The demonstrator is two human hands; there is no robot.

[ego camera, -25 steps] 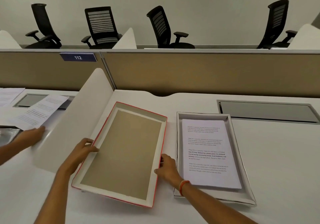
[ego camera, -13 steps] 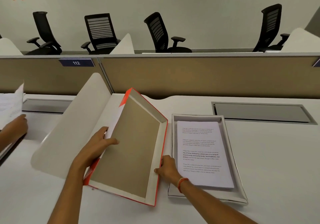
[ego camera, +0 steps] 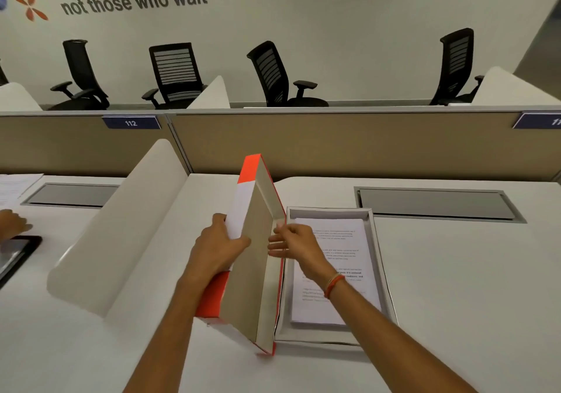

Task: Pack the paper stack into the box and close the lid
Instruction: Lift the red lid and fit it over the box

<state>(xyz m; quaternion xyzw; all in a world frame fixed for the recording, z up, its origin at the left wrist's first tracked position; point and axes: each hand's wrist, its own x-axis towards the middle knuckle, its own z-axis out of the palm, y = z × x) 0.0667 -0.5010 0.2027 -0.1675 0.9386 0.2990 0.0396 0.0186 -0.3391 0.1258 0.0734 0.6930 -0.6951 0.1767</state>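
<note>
The left hand (ego camera: pixel 220 248) is clamped on the upper long edge of the lid (ego camera: pixel 253 259), thumb on the brown inner face and fingers wrapped behind the white and orange outer side. The right hand (ego camera: pixel 293 242) is spread, fingers apart and loosely extended, just beside the lid's lower long wall; whether the fingertips touch that wall cannot be told, and it grips nothing. An orange band sits on that wrist.

The lid stands nearly upright on its right long edge, its hollow brown inside facing right toward the box (ego camera: pixel 381 271). That lower edge rests on the desk (ego camera: pixel 455 286), just beside the box's left wall. The box lies flat and open, with the paper stack (ego camera: pixel 343 240) of printed sheets inside it, under the right forearm.

Half a second ago the lid leaned at a shallower angle, and a second ago it lay flat with its inside up; it has since swung up toward vertical. The right hand, which then pinched the lid's right wall, has opened and lifted.

A white curved divider (ego camera: pixel 121 228) stands left of the lid. Another person's hand (ego camera: pixel 12 225) shows at the far left edge.
</note>
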